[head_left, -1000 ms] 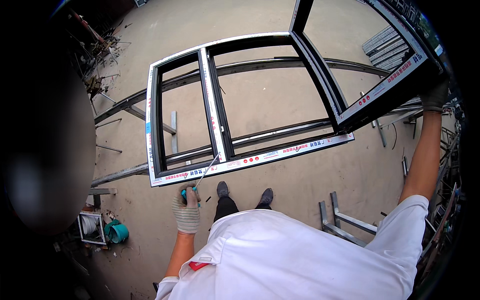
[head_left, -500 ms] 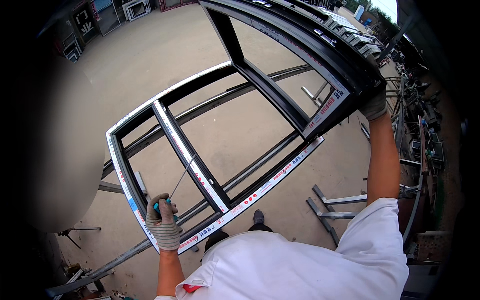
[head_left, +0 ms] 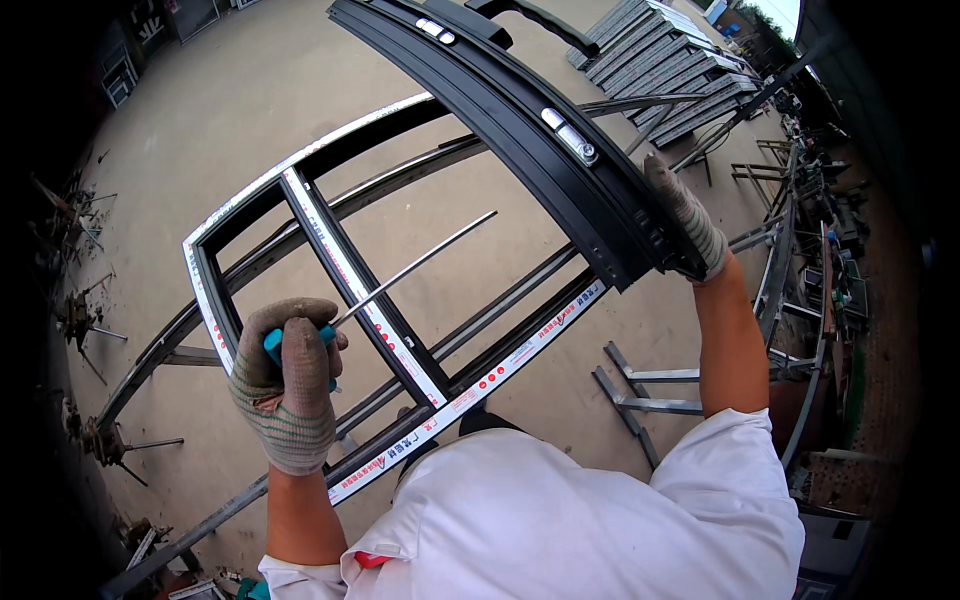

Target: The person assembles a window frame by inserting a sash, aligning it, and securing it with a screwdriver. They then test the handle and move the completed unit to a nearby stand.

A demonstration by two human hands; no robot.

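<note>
The left hand, in a striped knit work glove, is wrapped around the teal handle of a long-shafted screwdriver; the shaft points up and to the right, and its tip appears to be in the air above the larger opening of the window frame, touching nothing; probably the handle is kept inside the fist so that the tool remains ready and the long shaft stays away from the body; the right hand, also gloved, is against the outer edge of the black window sash, close to its near corner; the fingers are partly hidden, so I cannot tell how tightly they are closed; the sash stands tilted up over the right end of the frame, and the hand is perhaps there to steady it, because a raised sash could otherwise fall; on its outward face are two silver fittings; the frame, with its white printed film, lies across two metal rails, which seem to carry it above the floor, so that its edges are easy to reach; the film presumably protects the finish from scratches.
</note>
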